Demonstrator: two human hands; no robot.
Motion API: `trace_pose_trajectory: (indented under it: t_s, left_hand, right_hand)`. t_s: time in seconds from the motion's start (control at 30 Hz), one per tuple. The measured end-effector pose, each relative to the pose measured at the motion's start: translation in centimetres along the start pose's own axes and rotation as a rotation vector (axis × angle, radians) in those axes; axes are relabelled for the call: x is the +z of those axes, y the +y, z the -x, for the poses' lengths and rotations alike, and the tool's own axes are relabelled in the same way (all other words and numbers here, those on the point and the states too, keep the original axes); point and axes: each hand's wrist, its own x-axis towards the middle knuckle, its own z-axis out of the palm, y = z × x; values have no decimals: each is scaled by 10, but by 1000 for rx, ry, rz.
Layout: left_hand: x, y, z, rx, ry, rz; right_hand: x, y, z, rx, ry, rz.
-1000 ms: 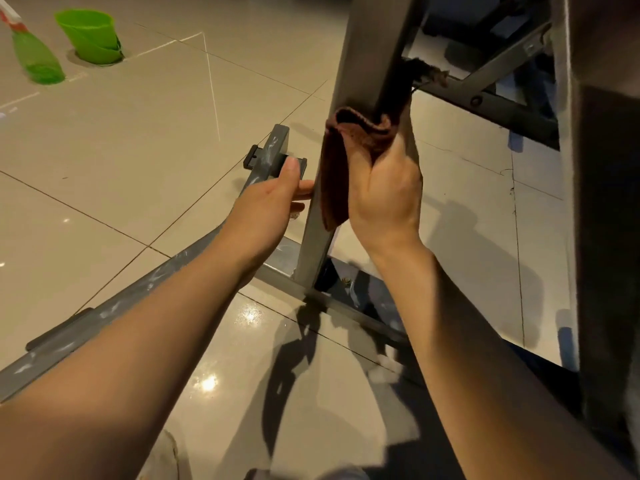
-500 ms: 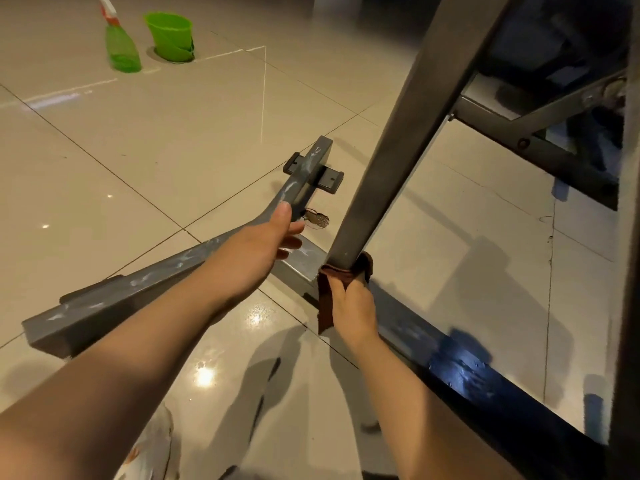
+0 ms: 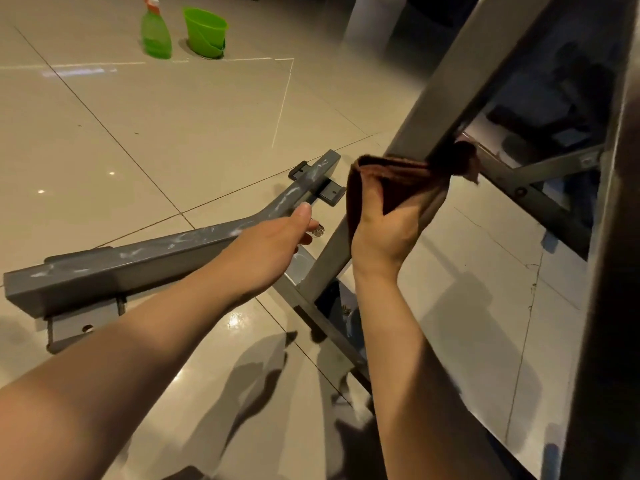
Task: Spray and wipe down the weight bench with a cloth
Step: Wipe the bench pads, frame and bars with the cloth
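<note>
- Scene is dimly lit with a warm, yellowish cast; light comes from overhead, judging by small bright specular spots on the glossy floor tiles (image 3: 131, 161).
- A stronger glare patch is seen on the tile near the left forearm (image 3: 156, 337).
- Soft-edged dark shadows of the arms and bench frame (image 3: 446, 88) are thrown onto the floor, bottom centre and right.
- Upper right is underexposed; detail under the bench is lost.
- Motion blur is visible on the cloth (image 3: 398, 178) and frame edges.
- Spray bottle (image 3: 156, 32) and green cup (image 3: 205, 32) are rendered soft.
- Wide-angle distortion is noted: straight lines bend toward the edges.
</note>
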Motion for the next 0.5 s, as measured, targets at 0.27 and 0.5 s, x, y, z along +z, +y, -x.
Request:
trace_pose_trajectory:
  t_s: [0.27,0.5]
  left_hand:
    - [-2,-11,6,0,12,67]
    - [-4,-6,10,46,39,107]
  right_hand:
    - [17,111,72,520,-457,324]
    - [-14,73,57,399,-370,212]
